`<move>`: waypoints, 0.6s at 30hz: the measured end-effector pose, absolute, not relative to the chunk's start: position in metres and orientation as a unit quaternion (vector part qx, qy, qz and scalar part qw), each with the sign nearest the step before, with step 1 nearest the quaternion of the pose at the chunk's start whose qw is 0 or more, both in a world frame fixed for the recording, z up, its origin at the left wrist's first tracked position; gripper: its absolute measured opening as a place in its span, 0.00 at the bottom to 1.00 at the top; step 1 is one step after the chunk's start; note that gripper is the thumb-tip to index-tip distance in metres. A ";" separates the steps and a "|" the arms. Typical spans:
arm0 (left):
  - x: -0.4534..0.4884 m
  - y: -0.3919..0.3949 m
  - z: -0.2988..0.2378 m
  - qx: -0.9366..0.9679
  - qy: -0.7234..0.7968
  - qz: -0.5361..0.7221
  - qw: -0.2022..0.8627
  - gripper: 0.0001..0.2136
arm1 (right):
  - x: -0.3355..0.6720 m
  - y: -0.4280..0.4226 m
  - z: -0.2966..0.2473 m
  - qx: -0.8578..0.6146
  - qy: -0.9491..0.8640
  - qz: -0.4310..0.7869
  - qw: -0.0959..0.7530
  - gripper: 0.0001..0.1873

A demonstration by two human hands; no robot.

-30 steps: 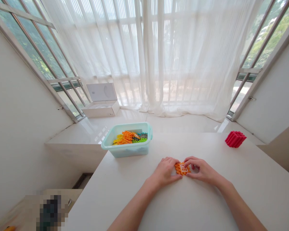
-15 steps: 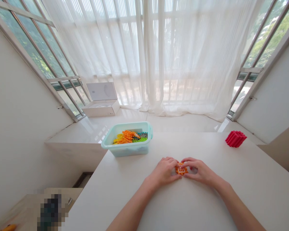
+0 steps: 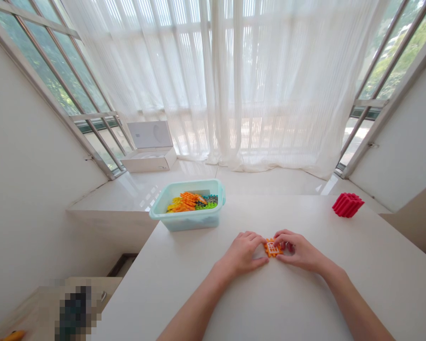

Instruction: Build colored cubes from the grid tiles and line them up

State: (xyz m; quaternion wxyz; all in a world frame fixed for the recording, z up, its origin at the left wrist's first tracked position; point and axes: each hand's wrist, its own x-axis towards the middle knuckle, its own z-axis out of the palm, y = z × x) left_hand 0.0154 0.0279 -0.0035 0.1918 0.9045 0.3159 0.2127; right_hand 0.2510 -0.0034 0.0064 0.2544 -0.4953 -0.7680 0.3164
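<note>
A small orange interlocking block tile (image 3: 273, 248) with notched edges and a white window-like grid lies between my two hands, low over the white table. My right hand (image 3: 298, 251) grips its right side, thumb at the near edge and fingers at the far edge. At the left edge, the fingertips and thumb of my left hand (image 3: 244, 252) meet the tile, with a gap showing inside the curled fingers. The tile's right edge is partly hidden by my right fingers.
A pale green plastic tub (image 3: 191, 221) of yellow, orange, teal, grey and lime tiles stands at the table's left back edge. A stack of red tiles (image 3: 347, 205) sits at the right back. An open white box (image 3: 149, 158) rests on the ledge behind.
The orange tile has shifted slightly to the right along with my right hand, and more of its face shows. My left hand has barely moved.
</note>
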 end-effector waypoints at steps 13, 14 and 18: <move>0.018 0.029 -0.005 0.895 0.318 0.226 0.217 0.22 | 0.250 -0.004 0.006 -0.491 -0.764 0.331 0.255 0.07; 0.018 0.029 -0.005 0.894 0.319 0.226 0.218 0.21 | 0.250 -0.004 0.006 -0.490 -0.763 0.333 0.259 0.07; 0.018 0.029 -0.004 0.893 0.323 0.225 0.221 0.22 | 0.252 -0.005 0.007 -0.481 -0.756 0.350 0.273 0.07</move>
